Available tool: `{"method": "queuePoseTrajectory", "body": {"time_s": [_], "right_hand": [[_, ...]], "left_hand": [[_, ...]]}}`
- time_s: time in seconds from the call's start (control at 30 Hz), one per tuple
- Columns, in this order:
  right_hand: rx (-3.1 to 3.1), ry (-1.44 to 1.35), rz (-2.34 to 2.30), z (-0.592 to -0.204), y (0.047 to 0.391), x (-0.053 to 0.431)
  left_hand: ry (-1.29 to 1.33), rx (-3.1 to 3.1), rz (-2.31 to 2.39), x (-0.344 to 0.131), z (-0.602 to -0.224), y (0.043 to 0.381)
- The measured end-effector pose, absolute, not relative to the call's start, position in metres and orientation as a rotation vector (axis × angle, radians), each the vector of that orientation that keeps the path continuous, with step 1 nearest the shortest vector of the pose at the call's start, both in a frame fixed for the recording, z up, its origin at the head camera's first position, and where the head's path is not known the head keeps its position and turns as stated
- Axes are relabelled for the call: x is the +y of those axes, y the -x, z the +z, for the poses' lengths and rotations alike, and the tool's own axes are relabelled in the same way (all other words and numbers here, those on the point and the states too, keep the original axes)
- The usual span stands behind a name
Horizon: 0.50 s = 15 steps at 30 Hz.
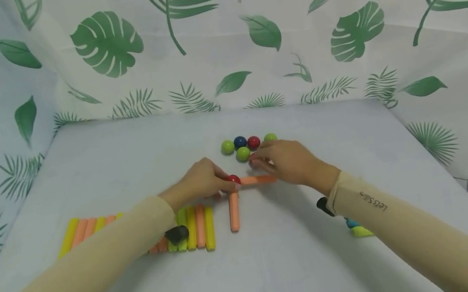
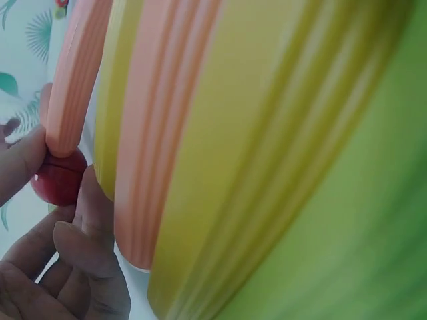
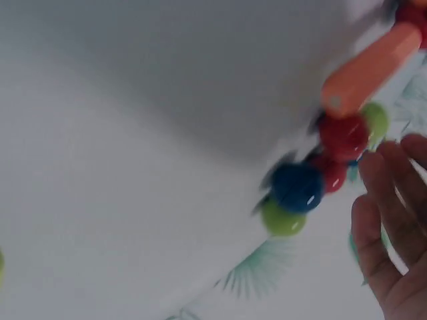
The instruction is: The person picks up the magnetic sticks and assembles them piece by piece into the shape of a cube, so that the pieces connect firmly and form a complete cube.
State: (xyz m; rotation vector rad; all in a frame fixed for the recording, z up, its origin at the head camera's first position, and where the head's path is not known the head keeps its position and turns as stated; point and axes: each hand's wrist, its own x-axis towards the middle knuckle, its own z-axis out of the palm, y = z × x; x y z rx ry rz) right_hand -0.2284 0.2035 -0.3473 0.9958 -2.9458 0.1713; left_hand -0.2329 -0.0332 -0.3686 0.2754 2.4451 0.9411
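Note:
My left hand (image 1: 202,179) pinches a red ball (image 1: 234,179) between thumb and fingers, as the left wrist view also shows. Two orange ribbed sticks meet at this ball: one stick (image 1: 234,213) points toward me, the other stick (image 1: 255,180) points right. My right hand (image 1: 292,159) hovers beyond the right stick's end, at a group of glossy balls. Its fingers look loosely extended in the right wrist view, with no ball between them. Close by its fingertips are a red ball (image 1: 253,158), a green ball (image 1: 243,153) and another red ball (image 1: 254,142).
Yellow, orange and green sticks (image 1: 200,226) lie in a row at left, partly hidden by the left sleeve. A blue ball (image 1: 240,142) and more green balls (image 1: 227,147) sit at the back. Light green and blue pieces (image 1: 362,231) show beside the right sleeve. Leaf-patterned cloth (image 1: 229,59) encloses the table.

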Motion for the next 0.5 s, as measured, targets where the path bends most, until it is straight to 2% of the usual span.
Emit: {"method": "queuePoseTrajectory", "body": {"time_s": [0.2, 0.5], "right_hand": [[-3.037, -0.797, -0.020, -0.352, 0.238, 0.223], [-3.155, -0.507, -0.042, -0.354, 0.238, 0.239]], "left_hand": [[-0.260, 2.449, 0.948, -0.034, -0.370, 0.231], [-0.218, 2.446, 0.964, -0.035, -0.372, 0.233]]}}
